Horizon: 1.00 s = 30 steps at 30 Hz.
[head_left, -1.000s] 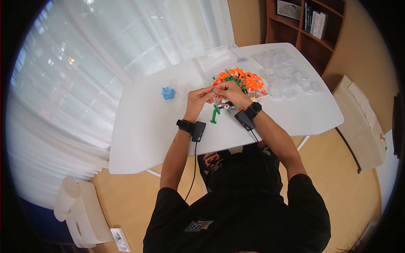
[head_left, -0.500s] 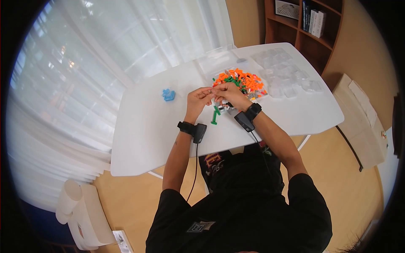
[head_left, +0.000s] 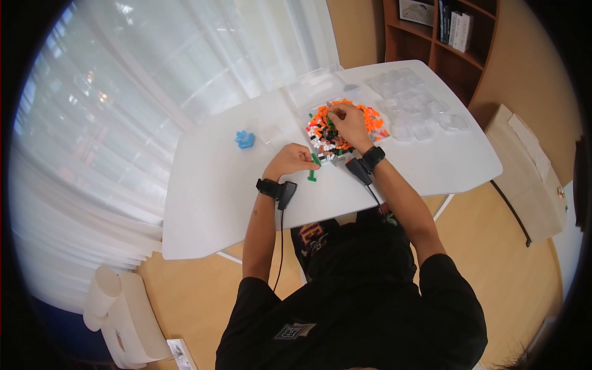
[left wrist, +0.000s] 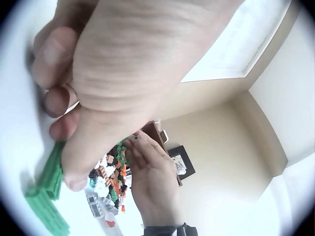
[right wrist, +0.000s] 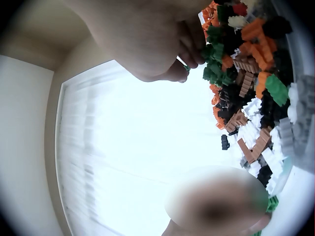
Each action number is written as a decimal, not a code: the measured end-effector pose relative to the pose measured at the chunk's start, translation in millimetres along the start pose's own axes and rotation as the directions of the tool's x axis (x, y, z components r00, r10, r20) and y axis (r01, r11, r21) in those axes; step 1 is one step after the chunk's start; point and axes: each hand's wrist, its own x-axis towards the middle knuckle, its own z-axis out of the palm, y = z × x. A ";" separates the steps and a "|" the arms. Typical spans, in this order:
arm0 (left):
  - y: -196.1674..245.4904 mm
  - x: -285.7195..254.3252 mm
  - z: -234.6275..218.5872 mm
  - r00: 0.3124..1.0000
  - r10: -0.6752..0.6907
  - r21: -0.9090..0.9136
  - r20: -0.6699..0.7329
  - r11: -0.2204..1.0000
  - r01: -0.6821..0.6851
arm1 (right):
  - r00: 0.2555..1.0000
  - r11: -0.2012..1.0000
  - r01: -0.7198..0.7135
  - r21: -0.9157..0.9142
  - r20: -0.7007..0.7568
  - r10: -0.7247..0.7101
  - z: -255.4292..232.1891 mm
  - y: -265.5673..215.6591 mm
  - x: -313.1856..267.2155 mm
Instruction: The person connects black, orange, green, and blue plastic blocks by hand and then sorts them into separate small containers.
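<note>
My left hand is low on the white table, thumb and fingertips pinching the end of a long green toy-brick bar. Another green bar lies against it at an angle. Farther up, my right hand hovers over a heap of small toy bricks in orange, white, black, brown and green. Between its thumb and fingertips is a tiny green brick, mostly hidden by the fingers. More loose green bricks sit right beside those fingertips.
A small blue brick build stands on the left of the table. Behind the heap is a clear plastic box. Several clear containers cover the far right. Cables run from both wrist cameras.
My hands were together in front of the heap and have parted. The left came down toward me onto the green bar; the right moved away over the heap.
</note>
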 end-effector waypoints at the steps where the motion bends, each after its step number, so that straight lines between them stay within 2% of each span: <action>1: -1.0 0.6 0.1 1.000 -0.001 -0.019 -0.001 1.000 0.001 | 1.000 0.999 0.028 -0.026 -0.012 -0.028 0.3 0.9 -0.1; 3: 1.0 0.4 -0.5 1.000 -0.004 -0.043 -0.005 0.999 0.004 | 0.998 0.997 0.055 -0.053 -0.016 -0.056 0.7 3.0 0.1; 5: 7.1 -1.2 -3.6 0.991 -0.122 -0.008 -0.047 0.993 0.122 | 0.995 0.995 0.094 -0.020 -0.044 -0.095 2.2 4.6 0.0; 6: 5.4 -0.1 -5.1 0.991 -0.124 -0.011 -0.049 0.992 0.123 | 0.995 0.995 0.094 -0.020 -0.040 -0.095 2.5 4.3 -0.4; 8: 2.2 1.1 -8.0 0.971 -0.221 -0.148 -0.092 0.967 0.206 | 0.994 0.996 0.092 -0.004 -0.051 -0.093 2.2 3.7 -0.7; 9: 2.2 1.0 -7.8 0.971 -0.222 -0.149 -0.093 0.967 0.207 | 0.994 0.996 0.092 -0.004 -0.049 -0.093 1.8 2.8 -0.9; 11: 2.3 1.3 -7.4 0.968 -0.152 -0.231 -0.202 0.967 0.104 | 0.992 0.994 0.113 0.004 -0.062 -0.112 0.8 1.2 -1.3; 14: 4.3 2.6 -5.0 0.968 -0.157 -0.327 -0.195 0.941 0.087 | 0.993 0.996 0.091 -0.001 -0.081 -0.091 0.8 0.0 -0.1; 17: 1.6 4.3 -2.8 0.976 -0.169 -0.323 -0.138 0.939 0.117 | 0.991 0.997 0.080 -0.013 -0.103 -0.081 -1.6 -4.4 1.9; 21: -3.5 7.2 2.2 0.978 -0.153 -0.295 -0.142 0.950 0.105 | 0.989 0.995 0.102 -0.001 -0.111 -0.101 -3.7 -6.3 2.9; 23: -8.6 7.5 1.5 0.983 -0.107 -0.431 -0.150 0.902 0.032 | 0.990 0.990 0.114 0.086 -0.098 -0.106 1.5 -4.0 3.5; 24: -9.8 6.8 -0.2 0.980 -0.131 -0.450 -0.150 0.892 0.050 | 0.993 0.991 0.097 0.088 -0.073 -0.091 2.1 -4.6 4.4; 26: -7.4 5.7 -1.4 0.976 -0.133 -0.377 -0.171 0.924 0.059 | 0.996 0.991 0.033 0.130 0.083 -0.044 -4.5 -9.4 9.5; 27: -5.2 3.7 -0.6 0.973 -0.165 -0.413 -0.162 0.907 0.085 | 0.993 0.993 0.001 0.119 0.120 -0.015 -8.1 -11.8 11.8; 29: 3.4 1.7 -2.2 0.967 -0.190 -0.308 -0.169 0.942 0.131 | 0.966 0.990 -0.012 0.140 0.259 -0.026 -15.9 -17.2 20.7; 30: 9.0 -0.4 -1.5 0.964 -0.212 -0.340 -0.163 0.929 0.147 | 0.957 0.991 -0.034 0.127 0.289 -0.004 -19.2 -18.5 22.5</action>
